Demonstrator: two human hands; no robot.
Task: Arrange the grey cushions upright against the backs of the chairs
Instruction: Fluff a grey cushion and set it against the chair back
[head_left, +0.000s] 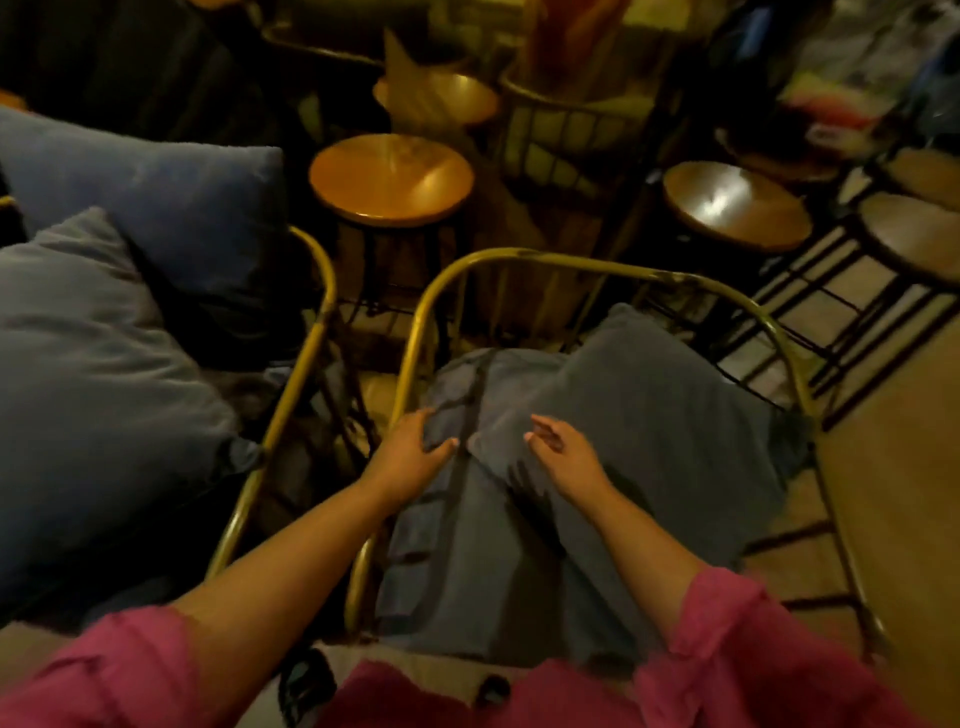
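My left grip was on the seat pad of the gold-framed chair in front of me, fingers curled and thumb closed over a fold at the pad's left edge, pinching the fabric. My right grip was just to the right of it, fingers loosely spread, hovering at the near corner of the grey cushion; couldn't tell if it actually touched. A dark strap ran down the pad between the two grips.

That cushion lay tilted on the seat ahead and right of my right grip, its far corner up near the chair's back rail, not upright against it.

Well left of my left grip, a second gold chair held two more grey cushions: a near one lying slanted on the seat, and a far one behind it leaning toward the back.

Beyond both grips, past the chair back, stood a round wooden stool; another stool sat further right. Pink sleeves were pushed up on both my forearms
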